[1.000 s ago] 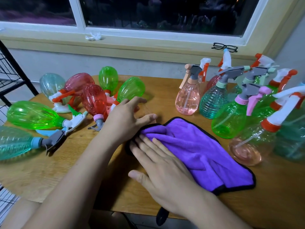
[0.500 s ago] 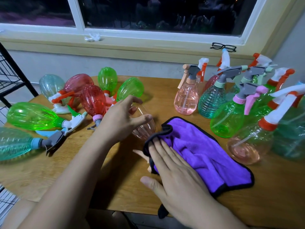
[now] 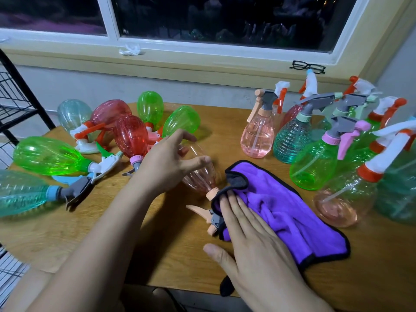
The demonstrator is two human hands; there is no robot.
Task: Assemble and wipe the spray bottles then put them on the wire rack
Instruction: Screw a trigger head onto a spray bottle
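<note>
Both hands are low over the middle of the desk (image 3: 45, 239). The left hand (image 3: 166, 165) is curled over a clear pink bottle (image 3: 199, 179) that lies on its side on the wood. The thumb is on one side and the fingers go over the top, so this hand grips the bottle. The bottle's neck points toward the near edge of the desk. Its spray head (image 3: 199, 210), peach and grey, pokes out from under a purple cloth (image 3: 281, 210). The right hand (image 3: 254, 239) lies flat on the near left part of the cloth. Its fingers are straight and close together, its thumb sticks out to the side, and it presses the cloth down on the spray head. The cloth has a black edge and spreads out toward the right side of the desk.

By the left edge more bottles lie on their sides in a heap. A long green bottle (image 3: 49, 155) and a blue-green bottle (image 3: 20, 192) are nearest the edge, and a red bottle (image 3: 130, 138) lies just beside the left hand. By the right edge many bottles stand up with their spray heads on, such as an upright pink bottle (image 3: 258, 136) and an upright green bottle (image 3: 313, 165). A black wire rack (image 3: 13, 104) stands past the left edge. Black glasses (image 3: 307, 66) rest on the window sill (image 3: 202, 64) behind the desk.
</note>
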